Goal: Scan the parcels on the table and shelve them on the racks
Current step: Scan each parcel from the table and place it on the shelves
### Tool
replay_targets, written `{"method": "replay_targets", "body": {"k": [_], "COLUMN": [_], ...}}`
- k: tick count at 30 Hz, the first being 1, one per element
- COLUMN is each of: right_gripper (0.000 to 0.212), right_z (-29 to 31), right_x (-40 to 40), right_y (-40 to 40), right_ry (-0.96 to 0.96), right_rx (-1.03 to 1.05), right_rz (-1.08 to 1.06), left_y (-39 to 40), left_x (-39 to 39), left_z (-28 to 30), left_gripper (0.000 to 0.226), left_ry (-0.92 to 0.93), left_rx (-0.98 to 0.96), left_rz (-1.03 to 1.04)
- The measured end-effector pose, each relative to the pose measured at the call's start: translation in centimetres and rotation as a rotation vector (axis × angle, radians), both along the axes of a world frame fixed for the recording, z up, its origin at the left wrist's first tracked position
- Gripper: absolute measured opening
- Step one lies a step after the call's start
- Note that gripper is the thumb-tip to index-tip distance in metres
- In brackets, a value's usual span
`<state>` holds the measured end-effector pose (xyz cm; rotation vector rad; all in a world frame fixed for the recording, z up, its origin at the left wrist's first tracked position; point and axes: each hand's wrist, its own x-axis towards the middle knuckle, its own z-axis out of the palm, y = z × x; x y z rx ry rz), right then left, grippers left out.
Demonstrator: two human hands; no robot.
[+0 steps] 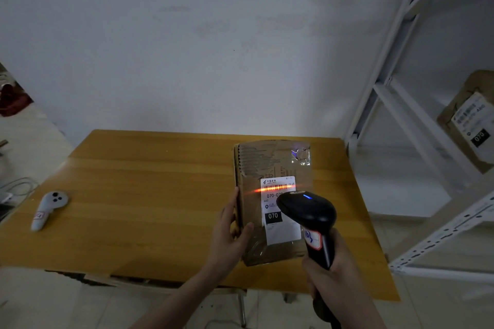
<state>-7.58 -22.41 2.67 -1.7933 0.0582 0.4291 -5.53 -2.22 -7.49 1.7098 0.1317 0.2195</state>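
Note:
A brown cardboard parcel [270, 165] lies on the wooden table [149, 189], right of centre, with a white shipping label [280, 230] marked 070 on top. My left hand [228, 235] grips the parcel's left edge, thumb on the top face. My right hand [334, 275] holds the handle of a black barcode scanner [307, 211] just above the label. A blue light glows on the scanner's head, and its red beam lies across the label's barcode.
A white handheld controller [49, 208] lies near the table's left edge. A white metal rack [417, 104] stands at the right, with another labelled brown parcel [470, 120] on a shelf. Cables [16, 187] lie off the table's left side.

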Motion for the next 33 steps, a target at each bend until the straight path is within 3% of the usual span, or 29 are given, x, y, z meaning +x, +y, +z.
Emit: {"method": "replay_targets", "body": {"k": [7, 12, 16, 20, 24, 28, 31, 33], "right_gripper": [0.036, 0.024, 0.008, 0.027, 0.012, 0.01, 0.047, 0.061], "right_z": [-2.0, -10.1, -17.7, -23.8, -26.8, -27.6, -25.7, -21.7], "right_x": [2.0, 6.9, 11.3, 14.2, 15.7, 16.0, 15.8, 14.9], "right_y": [-1.7, -4.4, -5.0, -4.2, -3.7, -3.2, -2.3, -1.4], "right_ry": [0.0, 0.091, 0.188, 0.146, 0.11, 0.123, 0.098, -0.13], "right_rx": [0.014, -0.128, -0.258, -0.381, -0.447, -0.534, -0.705, -0.634], "right_rz": [-0.13, -0.326, -0.237, -0.097, -0.056, -0.093, -0.238, -0.267], "left_y": [0.3, 1.1, 1.8, 2.7, 3.2, 3.8, 3.9, 3.8], "left_x": [0.2, -0.3, -1.0, -1.9, -2.5, -2.9, -3.0, -3.0], "left_z": [-0.3, -0.6, -0.4, -0.3, 0.0, 0.2, 0.6, 0.9], "left_gripper": [0.074, 0.075, 0.073, 0.073, 0.07, 0.071, 0.07, 0.07], "left_ry": [0.013, 0.035, 0.052, 0.091, 0.125, 0.133, 0.14, 0.131], "left_rx": [-0.001, 0.011, 0.008, 0.042, 0.039, 0.011, -0.002, -0.001], "left_rz": [0.022, 0.074, 0.115, 0.134, 0.141, 0.147, 0.133, 0.123]}}
